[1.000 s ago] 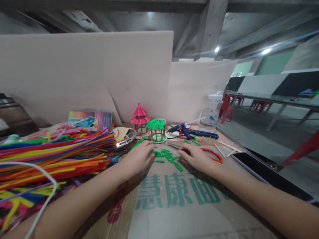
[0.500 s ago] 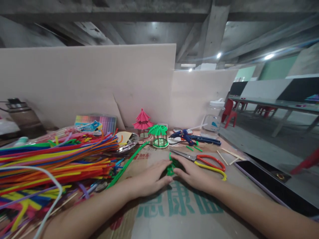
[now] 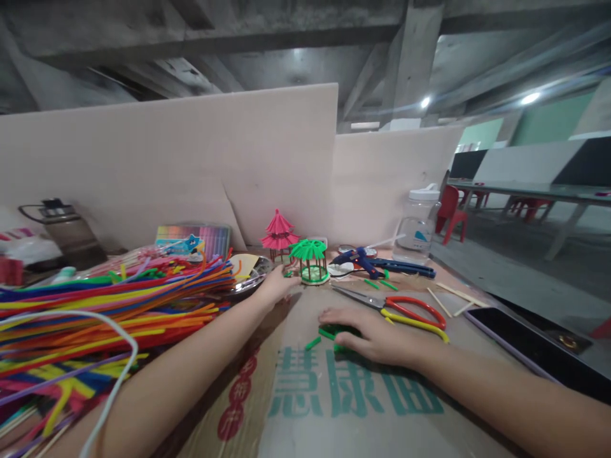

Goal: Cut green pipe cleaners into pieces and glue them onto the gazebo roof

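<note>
My right hand (image 3: pixel 370 331) rests on the cardboard-covered table, palm down, thumb and fingers apart over short cut pieces of green pipe cleaner (image 3: pixel 313 344). Several pieces lie partly hidden beneath it. Farther forward, my left hand (image 3: pixel 277 286) reaches beside a small green-roofed pavilion model (image 3: pixel 315 272), apart from it. A green tip shows at its fingers, where long green pipe cleaners lay; my hand and forearm cover that spot, and whether the fingers grip anything is unclear. Behind stands a pink-roofed pagoda model (image 3: pixel 279 234). Scissors (image 3: pixel 415 308) with red and yellow handles lie beyond my right hand.
Bundles of coloured pipe cleaners (image 3: pixel 119 292) fill the left, with a white cable (image 3: pixel 109 327) across them. A blue glue gun (image 3: pixel 360 259), a water bottle (image 3: pixel 417 229) and marker set (image 3: pixel 191 240) stand behind. A phone (image 3: pixel 525 350) and wooden sticks (image 3: pixel 461 296) lie right.
My left hand has left the green pieces and moved forward and left to the long green pipe cleaners. My right hand stays over the cut pieces, more of which now show.
</note>
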Available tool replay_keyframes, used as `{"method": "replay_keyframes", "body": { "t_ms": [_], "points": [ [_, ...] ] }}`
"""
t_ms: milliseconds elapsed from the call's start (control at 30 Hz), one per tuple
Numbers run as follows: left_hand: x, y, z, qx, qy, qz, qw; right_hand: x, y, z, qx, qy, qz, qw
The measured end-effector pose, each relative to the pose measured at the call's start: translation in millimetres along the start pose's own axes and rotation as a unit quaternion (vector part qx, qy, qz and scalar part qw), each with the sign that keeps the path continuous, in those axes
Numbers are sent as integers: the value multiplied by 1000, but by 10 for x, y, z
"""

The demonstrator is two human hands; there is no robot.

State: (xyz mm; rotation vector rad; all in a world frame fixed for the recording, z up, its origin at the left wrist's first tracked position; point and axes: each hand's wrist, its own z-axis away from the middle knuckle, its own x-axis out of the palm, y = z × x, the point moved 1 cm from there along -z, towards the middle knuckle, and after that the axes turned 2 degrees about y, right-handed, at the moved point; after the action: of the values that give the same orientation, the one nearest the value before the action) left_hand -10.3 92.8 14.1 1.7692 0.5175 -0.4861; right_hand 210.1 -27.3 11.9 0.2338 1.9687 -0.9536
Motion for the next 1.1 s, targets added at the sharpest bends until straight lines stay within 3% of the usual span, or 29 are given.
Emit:
{"method": "replay_keyframes", "body": {
  "t_ms": [167,367,500,733,933,1100],
  "points": [
    [318,3,-156,17,18,-17,1000,2,124,62,28,75,14,997],
    [420,83,-290,64,7,-54,996,30,124,56,32,108,63,992],
    [322,132,-219,89,20,-86,992,45,81,57,6,100,75,992],
    [-57,81,266,163,-16,-132,978,35,101,65,9,101,85,991],
    [-35,-35,398,233,-6,-81,969,39,-114,-165,-76,60,120,988],
    [-40,-127,327,185,2,-67,980,233,-232,-459,-119,-58,122,984]
  ]
}}
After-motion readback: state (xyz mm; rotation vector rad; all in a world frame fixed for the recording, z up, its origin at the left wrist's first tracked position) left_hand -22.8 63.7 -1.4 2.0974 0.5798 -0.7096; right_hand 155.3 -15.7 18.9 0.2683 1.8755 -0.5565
